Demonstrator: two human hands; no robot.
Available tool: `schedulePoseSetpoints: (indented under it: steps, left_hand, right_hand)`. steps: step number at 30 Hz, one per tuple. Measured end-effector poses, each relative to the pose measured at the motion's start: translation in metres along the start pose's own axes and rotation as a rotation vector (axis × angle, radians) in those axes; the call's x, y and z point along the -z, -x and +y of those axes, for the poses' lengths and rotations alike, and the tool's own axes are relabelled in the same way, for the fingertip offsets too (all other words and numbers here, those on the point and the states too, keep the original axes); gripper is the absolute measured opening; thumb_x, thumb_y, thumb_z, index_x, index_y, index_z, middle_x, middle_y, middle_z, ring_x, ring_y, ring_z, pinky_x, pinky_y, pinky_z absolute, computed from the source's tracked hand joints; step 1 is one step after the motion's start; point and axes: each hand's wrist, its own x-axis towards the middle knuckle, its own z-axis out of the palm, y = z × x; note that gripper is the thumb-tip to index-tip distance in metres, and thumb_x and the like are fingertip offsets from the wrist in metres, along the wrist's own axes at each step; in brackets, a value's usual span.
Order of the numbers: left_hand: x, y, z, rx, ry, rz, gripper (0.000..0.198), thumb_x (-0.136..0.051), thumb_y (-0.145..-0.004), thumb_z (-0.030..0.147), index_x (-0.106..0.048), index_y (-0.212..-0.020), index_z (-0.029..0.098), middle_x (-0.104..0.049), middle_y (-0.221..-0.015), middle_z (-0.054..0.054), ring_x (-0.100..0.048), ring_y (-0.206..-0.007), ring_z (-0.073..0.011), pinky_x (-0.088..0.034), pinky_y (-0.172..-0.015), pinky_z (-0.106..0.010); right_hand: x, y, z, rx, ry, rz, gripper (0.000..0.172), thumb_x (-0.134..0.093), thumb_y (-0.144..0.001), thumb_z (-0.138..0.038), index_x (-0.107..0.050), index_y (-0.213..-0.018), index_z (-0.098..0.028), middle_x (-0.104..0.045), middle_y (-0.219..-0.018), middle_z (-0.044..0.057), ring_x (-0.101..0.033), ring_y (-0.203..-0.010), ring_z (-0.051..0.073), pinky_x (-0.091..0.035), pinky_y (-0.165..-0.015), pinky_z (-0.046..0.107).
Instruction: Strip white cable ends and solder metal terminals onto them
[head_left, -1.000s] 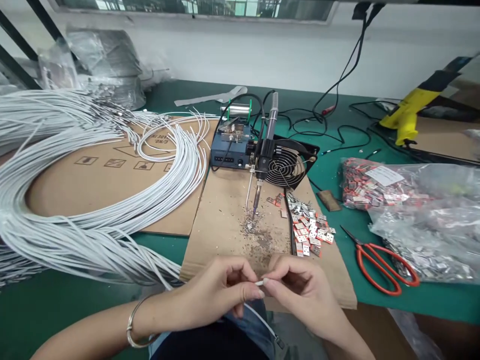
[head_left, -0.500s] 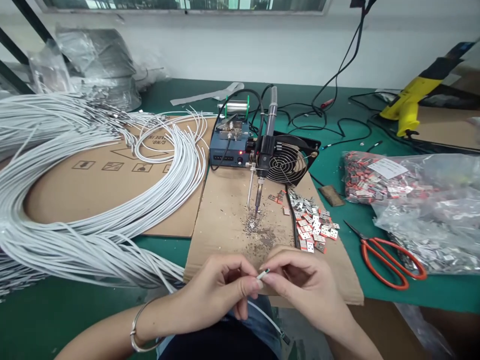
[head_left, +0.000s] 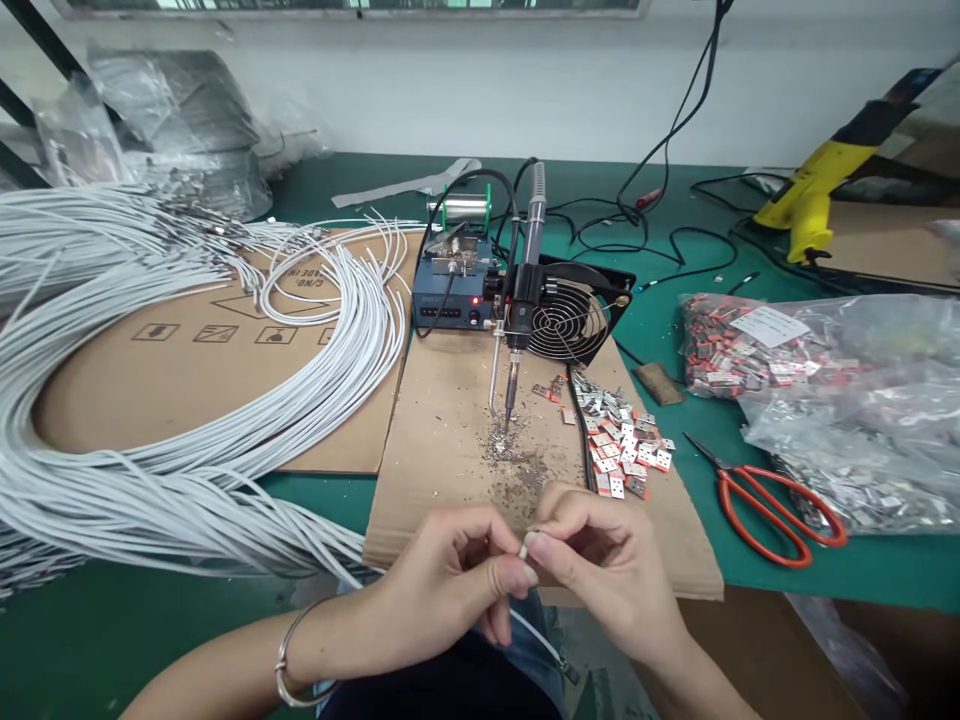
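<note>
Fingertip to fingertip at the front edge of the cardboard, my left hand (head_left: 442, 580) and my right hand (head_left: 611, 565) pinch a white cable (head_left: 526, 546) at its end. My left thumb and fingers grip the sheath. My right thumb and index finger close on the tip, covering most of it. Below my hands a length of white cable hangs over my lap, with a small metal connector (head_left: 568, 672) at its end. Beyond my hands a soldering iron (head_left: 519, 300) is clamped tip down over solder specks. Small metal USB-type connectors (head_left: 616, 450) lie in a heap to its right.
A large bundle of white cables (head_left: 360, 360) fills the left. A blue soldering unit (head_left: 442, 300), solder spool (head_left: 463, 208) and black fan (head_left: 574, 325) stand behind. Orange-handled scissors (head_left: 772, 520), bagged connectors (head_left: 720, 350) and a yellow heat gun (head_left: 814, 200) are at the right.
My right fingers have closed over the cable end, whose dark tip showed before. The view has shifted slightly; my left hand keeps its pinch.
</note>
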Motion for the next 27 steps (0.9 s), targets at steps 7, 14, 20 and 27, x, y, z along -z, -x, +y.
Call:
schedulePoseSetpoints:
  steps: [7,14,20,27]
  left_hand:
    - [-0.002,-0.002,-0.002,-0.042,-0.01,0.022,0.027,-0.066,-0.076,0.037,-0.05,-0.067,0.016,-0.056,-0.049,0.004,-0.053,-0.045,-0.008,-0.042,-0.048,-0.018]
    - [0.007,-0.001,0.001,-0.067,-0.113,-0.01,0.024,-0.061,-0.081,0.035,-0.058,-0.07,0.014,-0.057,-0.056,0.002,-0.057,-0.052,-0.0096,-0.045,-0.054,-0.02]
    - [0.008,0.0,0.006,0.027,0.076,-0.105,0.041,-0.065,-0.072,0.052,-0.059,-0.067,0.012,-0.059,-0.056,0.0,-0.058,-0.047,-0.0102,-0.042,-0.048,-0.02]
    - [0.01,0.0,0.011,0.009,-0.01,-0.138,0.042,-0.063,-0.075,0.053,-0.057,-0.063,0.013,-0.057,-0.053,0.001,-0.057,-0.046,-0.0093,-0.041,-0.048,-0.019]
  right_hand:
    - [-0.007,0.005,0.009,0.296,0.29,0.132,0.017,-0.059,-0.076,-0.004,-0.059,-0.068,-0.019,-0.05,-0.062,-0.001,-0.048,-0.056,0.012,-0.036,-0.047,0.024]
    - [0.005,0.011,-0.004,0.539,0.743,0.0,0.025,-0.062,-0.069,0.001,-0.065,-0.084,-0.019,-0.057,-0.065,0.004,-0.049,-0.057,0.017,-0.038,-0.052,0.033]
    - [0.014,0.006,-0.012,0.167,0.345,-0.092,0.026,-0.061,-0.08,-0.008,-0.068,-0.096,-0.028,-0.067,-0.075,0.002,-0.06,-0.069,0.016,-0.048,-0.057,0.028]
    - [0.014,0.001,-0.013,0.143,0.308,-0.198,0.025,-0.059,-0.083,-0.009,-0.072,-0.094,-0.027,-0.065,-0.07,0.001,-0.058,-0.064,0.013,-0.047,-0.055,0.025]
